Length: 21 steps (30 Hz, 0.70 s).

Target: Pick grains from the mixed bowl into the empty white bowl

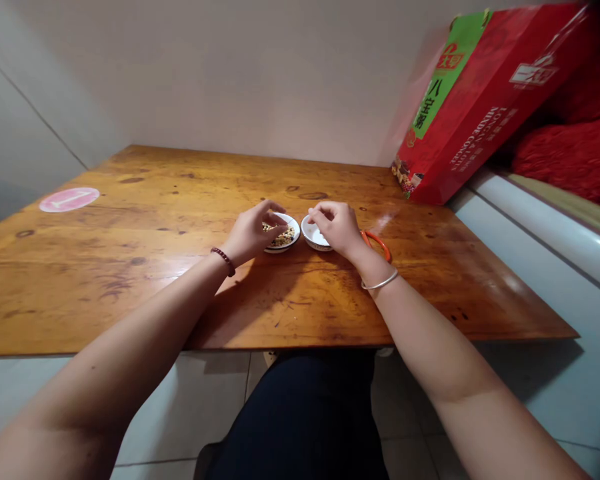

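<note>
Working w/ both hands over the two bowls, you look to be mid-pick, fingertips down at the L bowl [295, 227], on the near-middle part of the desk [130, 267]. The beans [283, 239], a mix of pale & dark bits too small to ID, lie in that bowl.

Your L hand [253, 227] is half curled, thumb & fingers bent in over the beans; can't tell if it's pinching one. Your R hand [341, 228] hangs over the R bowl [312, 233], thumb & index bent close tog.; can't tell if they meet or hold anything. What shows of the R bowl's inside is white, the rest hidden by your hand. Bowls sit side by side, just a small gap btwn.

Next move prob. calls for a light fingertip pinch: one bit at a time, palm kept off the rim, since small hard bits may roll or slip. Keep both bowls steady; a knock on either edge could spill the L one. Also watch your R wrist: the orange loop [384, 248] lies just beside it on the desk.
</note>
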Tool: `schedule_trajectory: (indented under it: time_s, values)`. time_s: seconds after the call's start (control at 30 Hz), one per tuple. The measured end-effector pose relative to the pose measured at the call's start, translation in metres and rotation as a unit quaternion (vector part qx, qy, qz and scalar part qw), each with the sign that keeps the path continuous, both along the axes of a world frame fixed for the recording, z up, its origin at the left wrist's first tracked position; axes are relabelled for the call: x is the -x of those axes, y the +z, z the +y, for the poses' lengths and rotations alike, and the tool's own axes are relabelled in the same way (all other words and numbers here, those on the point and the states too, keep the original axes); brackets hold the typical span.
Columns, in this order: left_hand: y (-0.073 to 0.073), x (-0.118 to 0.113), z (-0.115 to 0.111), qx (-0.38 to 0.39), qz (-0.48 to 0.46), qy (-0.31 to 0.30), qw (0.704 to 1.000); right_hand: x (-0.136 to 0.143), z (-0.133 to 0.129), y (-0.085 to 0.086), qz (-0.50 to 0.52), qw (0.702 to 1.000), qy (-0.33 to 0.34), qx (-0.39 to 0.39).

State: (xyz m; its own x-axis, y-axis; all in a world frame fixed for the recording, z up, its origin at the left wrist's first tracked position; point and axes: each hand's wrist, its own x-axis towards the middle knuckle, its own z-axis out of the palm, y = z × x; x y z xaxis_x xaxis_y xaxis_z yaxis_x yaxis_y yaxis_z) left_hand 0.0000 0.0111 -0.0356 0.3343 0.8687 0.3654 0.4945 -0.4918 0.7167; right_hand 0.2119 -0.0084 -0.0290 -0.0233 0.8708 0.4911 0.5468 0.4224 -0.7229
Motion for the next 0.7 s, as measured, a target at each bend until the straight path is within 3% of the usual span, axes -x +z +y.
schedule_trajectory:
  time_s: [0.1, 0.27, 0.7]
  values:
    - [0.002, -0.001, 0.000, 0.048, -0.059, -0.031, 0.997, -0.001, -0.001, 0.001, 0.003, 1.000, -0.016, -0.008]
    - [0.010, -0.004, -0.004, 0.113, -0.129, -0.022, 0.985, -0.002, -0.003, 0.003, 0.044, 0.998, -0.009, -0.050]
    - [0.011, -0.005, -0.005, 0.111, -0.137, -0.039, 0.984, 0.000, -0.004, 0.003, 0.025, 0.999, -0.001, -0.043]
